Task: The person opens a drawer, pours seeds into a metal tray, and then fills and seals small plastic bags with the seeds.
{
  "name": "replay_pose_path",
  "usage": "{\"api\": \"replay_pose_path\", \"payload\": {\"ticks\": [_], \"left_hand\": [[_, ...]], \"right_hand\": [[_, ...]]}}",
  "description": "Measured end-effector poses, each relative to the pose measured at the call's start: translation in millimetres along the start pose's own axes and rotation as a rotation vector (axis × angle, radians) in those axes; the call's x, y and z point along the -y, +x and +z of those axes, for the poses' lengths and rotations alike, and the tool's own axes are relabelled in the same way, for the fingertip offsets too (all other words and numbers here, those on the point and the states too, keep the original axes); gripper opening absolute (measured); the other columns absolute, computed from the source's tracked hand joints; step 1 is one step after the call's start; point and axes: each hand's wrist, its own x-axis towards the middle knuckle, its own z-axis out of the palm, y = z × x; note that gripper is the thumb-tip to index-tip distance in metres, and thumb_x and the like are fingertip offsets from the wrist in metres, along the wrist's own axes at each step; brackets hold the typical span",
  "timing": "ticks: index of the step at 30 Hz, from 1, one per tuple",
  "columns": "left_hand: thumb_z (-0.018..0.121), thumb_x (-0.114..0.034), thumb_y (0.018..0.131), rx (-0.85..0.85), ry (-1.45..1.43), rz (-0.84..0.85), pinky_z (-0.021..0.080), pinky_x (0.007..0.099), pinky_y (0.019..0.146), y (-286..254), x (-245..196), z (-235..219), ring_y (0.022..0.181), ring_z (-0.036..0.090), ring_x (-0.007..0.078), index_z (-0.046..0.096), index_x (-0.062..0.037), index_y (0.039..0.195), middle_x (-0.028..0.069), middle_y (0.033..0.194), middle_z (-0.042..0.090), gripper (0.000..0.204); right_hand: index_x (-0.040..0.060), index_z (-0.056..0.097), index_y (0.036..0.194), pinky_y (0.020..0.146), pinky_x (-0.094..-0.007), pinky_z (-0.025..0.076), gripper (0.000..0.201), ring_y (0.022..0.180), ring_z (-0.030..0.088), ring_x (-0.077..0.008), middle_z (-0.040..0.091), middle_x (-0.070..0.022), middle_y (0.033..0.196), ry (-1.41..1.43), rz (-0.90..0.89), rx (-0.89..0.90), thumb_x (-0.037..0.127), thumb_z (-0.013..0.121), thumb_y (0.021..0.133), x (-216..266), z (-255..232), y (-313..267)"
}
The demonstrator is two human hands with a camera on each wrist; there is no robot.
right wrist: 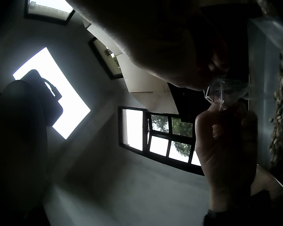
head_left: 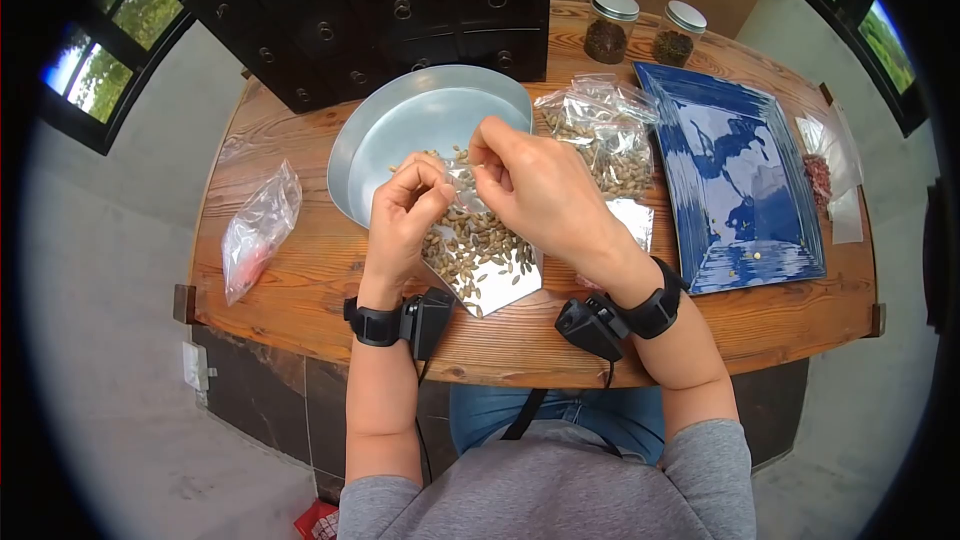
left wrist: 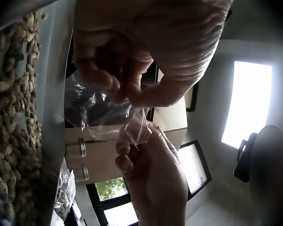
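Above a shiny, straight-edged tray (head_left: pixel 510 288) of brownish-green seed pods (head_left: pixel 478 237), both hands pinch a small clear plastic bag (head_left: pixel 463 177). The left hand (head_left: pixel 400 225) holds it from the left, thumb against curled fingers; the right hand (head_left: pixel 550 195) grips it on the right. In the left wrist view the bag (left wrist: pixel 137 127) stretches between the left hand (left wrist: pixel 151 52) at the top and the right hand (left wrist: pixel 156 181) below. The right wrist view is dark, with the bag (right wrist: pixel 224 92) between the right hand (right wrist: pixel 165 42) and left hand (right wrist: pixel 226 150). Its contents cannot be made out.
A round metal pan (head_left: pixel 375 125) stands behind the hands, before a dark drawer cabinet (head_left: pixel 400 10). Rightward are filled plastic bags (head_left: pixel 615 155), a blue platter (head_left: pixel 740 180), a bag of reddish bits (head_left: pixel 818 180) and two jars (head_left: pixel 608 35). Another plastic bag (head_left: pixel 258 235) lies left.
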Motion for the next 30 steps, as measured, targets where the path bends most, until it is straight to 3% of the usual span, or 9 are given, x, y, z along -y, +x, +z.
{"api": "replay_pose_path", "payload": {"ticks": [2, 4, 8, 13, 15, 16, 20, 22, 30], "left_hand": [[0.056, -0.006, 0.077, -0.012, 0.041, 0.062, 0.039, 0.0213, 0.071, 0.5, -0.5, 2.1, 0.079, 0.049, 0.0080, 0.052, -0.0034, 0.068, 0.0033, 0.090, 0.053, 0.010], [0.056, -0.007, 0.075, -0.059, 0.084, 0.169, 0.035, 0.0291, 0.087, 1.1, -0.8, 4.8, 0.101, 0.046, 0.0156, 0.052, -0.0031, 0.067, 0.0081, 0.109, 0.050, 0.011], [0.057, -0.009, 0.076, -0.015, -0.009, 0.261, 0.025, 0.0390, 0.100, 3.1, -1.9, 3.6, 0.119, 0.039, 0.0250, 0.052, -0.0043, 0.067, 0.0136, 0.120, 0.051, 0.011], [0.055, -0.009, 0.080, 0.029, -0.072, 0.231, 0.035, 0.0355, 0.093, 2.5, 0.0, 3.1, 0.106, 0.050, 0.0226, 0.054, -0.0044, 0.072, 0.0117, 0.105, 0.059, 0.009], [0.052, -0.015, 0.082, 0.005, -0.131, 0.097, 0.037, 0.0324, 0.090, 1.0, -0.4, 4.1, 0.103, 0.049, 0.0175, 0.052, -0.0049, 0.075, 0.0117, 0.098, 0.059, 0.012], [0.057, -0.020, 0.082, 0.016, -0.162, 0.114, 0.039, 0.0289, 0.086, 1.5, 0.8, 3.3, 0.097, 0.050, 0.0136, 0.053, -0.0043, 0.086, 0.0091, 0.099, 0.057, 0.017], [0.069, -0.019, 0.074, -0.027, -0.231, 0.142, 0.042, 0.0281, 0.084, -2.7, -9.5, 12.3, 0.099, 0.051, 0.0167, 0.055, -0.0030, 0.097, 0.0091, 0.104, 0.053, 0.031], [0.076, -0.021, 0.065, 0.033, -0.038, 0.171, 0.041, 0.0293, 0.086, -3.3, -10.3, 13.6, 0.101, 0.050, 0.0171, 0.051, -0.0041, 0.110, 0.0082, 0.107, 0.052, 0.053], [0.077, -0.016, 0.060, 0.183, 0.153, 0.129, 0.039, 0.0305, 0.088, -3.7, -9.7, 11.5, 0.103, 0.049, 0.0166, 0.050, -0.0045, 0.112, 0.0065, 0.107, 0.053, 0.059]], "right_hand": [[0.0021, 0.049, 0.079, 0.055, -0.0440, 0.045, 0.006, 0.061, 0.057, -0.0361, 0.058, -0.0159, 0.065, 0.001, -0.004, 0.017, 0.005, 0.052, 0.075, 1.6, 1.5, -0.6], [0.0039, 0.048, 0.083, 0.055, -0.0434, 0.045, 0.009, 0.063, 0.058, -0.0357, 0.059, -0.0156, 0.069, 0.016, -0.015, 0.004, 0.004, 0.051, 0.075, 4.0, 0.9, -0.1], [0.0049, 0.053, 0.086, 0.057, -0.0426, 0.044, 0.013, 0.067, 0.057, -0.0342, 0.058, -0.0150, 0.076, 0.091, -0.056, -0.026, 0.003, 0.050, 0.074, 9.7, -0.8, 0.7], [0.0041, 0.060, 0.076, 0.060, -0.0422, 0.044, 0.011, 0.067, 0.056, -0.0338, 0.056, -0.0138, 0.071, -0.011, -0.071, 0.094, 0.003, 0.050, 0.074, 4.3, 2.3, -1.9], [0.0054, 0.062, 0.079, 0.060, -0.0427, 0.044, 0.015, 0.067, 0.056, -0.0335, 0.056, -0.0143, 0.071, 0.004, -0.071, 0.084, 0.002, 0.049, 0.073, 3.1, 3.3, -1.7], [0.0043, 0.064, 0.085, 0.060, -0.0394, 0.046, 0.016, 0.066, 0.058, -0.0316, 0.058, -0.0157, 0.071, 0.032, -0.065, 0.089, 0.004, 0.051, 0.075, 3.1, 1.3, -0.2], [-0.0010, 0.063, 0.089, 0.058, -0.0303, 0.047, 0.018, 0.059, 0.060, -0.0247, 0.062, -0.0167, 0.070, 0.188, 0.105, 0.138, 0.011, 0.059, 0.076, 11.9, -7.1, 1.7], [-0.0010, 0.064, 0.086, 0.056, -0.0301, 0.047, 0.017, 0.058, 0.060, -0.0241, 0.062, -0.0158, 0.069, 0.203, 0.072, 0.122, 0.011, 0.061, 0.075, 8.8, -4.1, 1.5], [-0.0016, 0.065, 0.073, 0.051, -0.0281, 0.046, 0.016, 0.053, 0.059, -0.0209, 0.061, -0.0140, 0.064, 0.060, 0.073, 0.135, 0.014, 0.066, 0.072, 19.3, -7.1, -0.5]]}}
